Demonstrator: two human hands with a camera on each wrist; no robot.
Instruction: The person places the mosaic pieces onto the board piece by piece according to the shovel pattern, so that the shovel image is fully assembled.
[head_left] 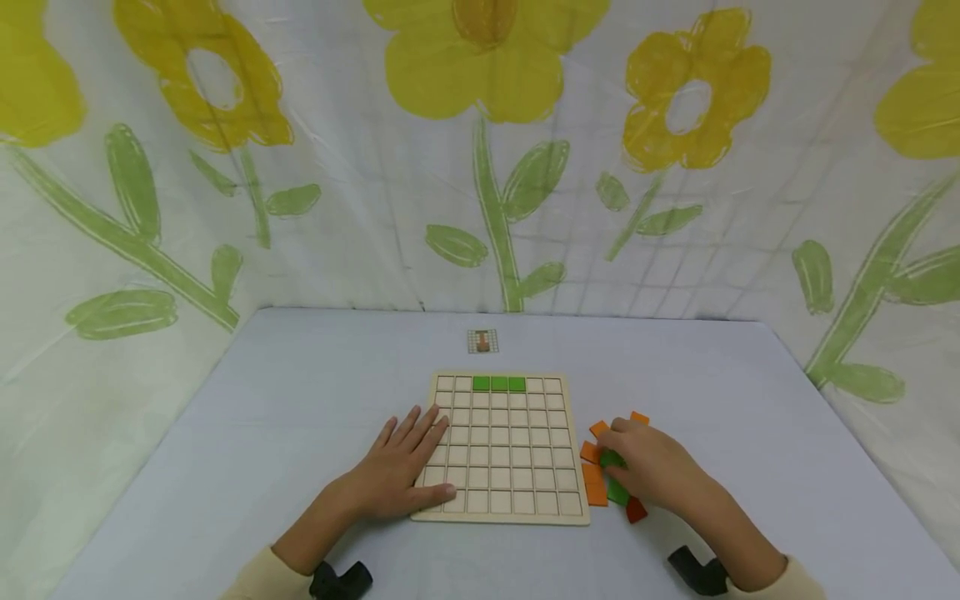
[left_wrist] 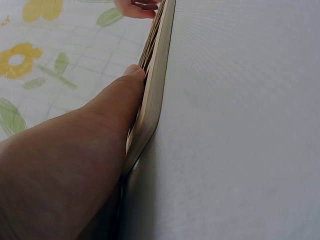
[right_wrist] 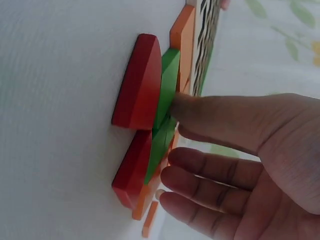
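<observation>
Counting three green tiles (head_left: 499,383) at our board's (head_left: 500,457) far edge, visible remainder bare; left hand (head_left: 401,467) flat, right hand's (head_left: 649,463) grip unclear.

Right hand (head_left: 651,463) partly hides green tiles (head_left: 617,492); print on card (head_left: 483,341) too small to tell.

One camera high, two down close

Before me, the head view looks forward and down over the board (head_left: 500,457), counter (head_left: 300,358) and flowered backdrop (head_left: 352,208). Both wrist views sit low and close, tipped sideways: the left looks along the board's edge, the right faces coloured tiles (right_wrist: 142,85). The head view shares both.
</observation>
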